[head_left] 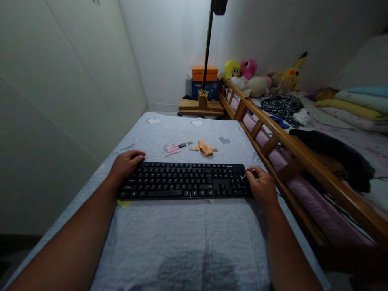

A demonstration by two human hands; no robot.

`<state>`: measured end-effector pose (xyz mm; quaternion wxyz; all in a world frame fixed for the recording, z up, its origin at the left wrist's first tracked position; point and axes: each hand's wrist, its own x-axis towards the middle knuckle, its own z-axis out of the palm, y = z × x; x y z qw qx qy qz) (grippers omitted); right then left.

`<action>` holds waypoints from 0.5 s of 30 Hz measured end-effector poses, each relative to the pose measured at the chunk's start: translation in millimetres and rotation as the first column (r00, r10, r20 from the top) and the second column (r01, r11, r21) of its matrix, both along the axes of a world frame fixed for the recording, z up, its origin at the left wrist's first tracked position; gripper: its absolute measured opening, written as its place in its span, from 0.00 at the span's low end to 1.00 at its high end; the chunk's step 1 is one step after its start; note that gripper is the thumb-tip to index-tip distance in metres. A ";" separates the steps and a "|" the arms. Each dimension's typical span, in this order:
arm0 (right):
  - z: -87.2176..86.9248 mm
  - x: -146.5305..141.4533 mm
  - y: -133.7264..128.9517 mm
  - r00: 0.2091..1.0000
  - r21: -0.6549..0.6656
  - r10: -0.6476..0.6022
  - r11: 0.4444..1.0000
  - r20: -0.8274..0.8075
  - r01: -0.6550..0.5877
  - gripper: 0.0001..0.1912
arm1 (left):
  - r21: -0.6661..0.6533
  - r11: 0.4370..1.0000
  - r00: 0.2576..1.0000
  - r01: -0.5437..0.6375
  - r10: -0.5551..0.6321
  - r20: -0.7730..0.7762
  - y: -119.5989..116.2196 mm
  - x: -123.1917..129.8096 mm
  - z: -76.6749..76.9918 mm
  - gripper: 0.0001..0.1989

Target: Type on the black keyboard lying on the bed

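A black full-size keyboard (169,182) lies flat across a cloth-covered table. At its upper left corner is my left hand (129,163), fingers curled at the edge and holding that end steady. My right hand (260,182) is over the number pad side, closed in a pinch on a thin cotton swab (244,176), whose pale tip points at the number keys. Beyond the keyboard lie a pink swab-like stick (173,153), a tool with a black handle and metal tip (185,144), and a yellow-handled brush (194,148) with an orange cloth (206,148) over its middle.
A wooden bed rail (273,129) runs along the table's right side, with bedding and plush toys behind it. White cabinet doors (66,101) stand at left. At the far end is a wooden stand (200,106) with a black pole, near an orange box (205,73).
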<state>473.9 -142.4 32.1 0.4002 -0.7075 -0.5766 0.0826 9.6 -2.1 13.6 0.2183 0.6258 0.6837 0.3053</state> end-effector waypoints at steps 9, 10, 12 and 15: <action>-1.8 -3.1 0.7 0.998 -0.004 0.062 0.998 -0.012 -0.062 0.12 | -0.005 1.000 1.000 -0.010 0.010 -0.011 0.7 -0.6 -1.4 0.21; -1.6 -2.6 0.5 0.998 -0.004 0.062 0.998 -0.007 -0.062 0.12 | -0.006 1.000 1.000 -0.011 0.011 -0.015 0.7 -0.6 -1.3 0.21; -1.2 -0.6 0.2 0.999 -0.006 0.050 0.999 -0.006 -0.050 0.12 | -0.003 1.000 1.000 -0.009 0.009 -0.024 0.8 -0.9 -1.5 0.20; -1.4 3.0 -0.1 0.999 -0.007 0.021 1.000 -0.024 -0.021 0.12 | 0.009 1.000 1.000 0.001 -0.001 -0.024 1.6 -2.5 -3.4 0.21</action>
